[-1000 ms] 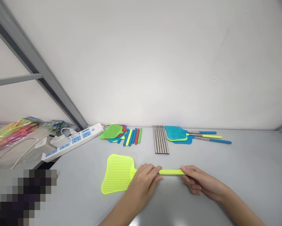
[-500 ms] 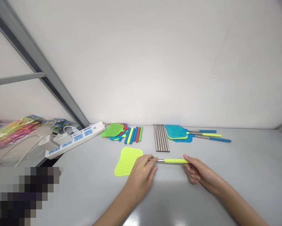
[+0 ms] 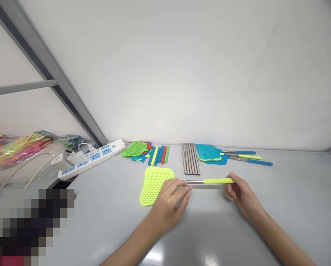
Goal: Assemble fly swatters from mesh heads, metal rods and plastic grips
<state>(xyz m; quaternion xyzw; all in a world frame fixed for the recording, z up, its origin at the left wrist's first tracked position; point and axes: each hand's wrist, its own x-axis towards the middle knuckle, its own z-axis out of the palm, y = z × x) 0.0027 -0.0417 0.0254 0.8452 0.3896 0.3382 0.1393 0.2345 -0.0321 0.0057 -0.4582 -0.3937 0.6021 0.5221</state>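
Observation:
A yellow fly swatter with a perforated head (image 3: 156, 184), a metal rod (image 3: 195, 181) and a yellow handle grip (image 3: 218, 181) lies crosswise in front of me. My left hand (image 3: 171, 201) is closed at its neck, covering the join between head and rod. Pinched between the thumb and fingers of my right hand (image 3: 241, 192) is the far end of the grip. A shadow under the rod shows it raised slightly above the table. Behind it are several metal rods (image 3: 191, 159) side by side and several coloured handle grips (image 3: 159, 155).
Loose swatter heads (image 3: 136, 149) are piled at the back left. Swatters with blue and yellow grips (image 3: 209, 152) lie at the back right. A white power strip (image 3: 92, 159) with plugs and cables runs along the left, beside bagged colourful items (image 3: 29, 147). A wall stands behind.
The handle grip has moved right and a little up together with my right hand. More bare rod shows between my left hand and the grip. The view has shifted slightly.

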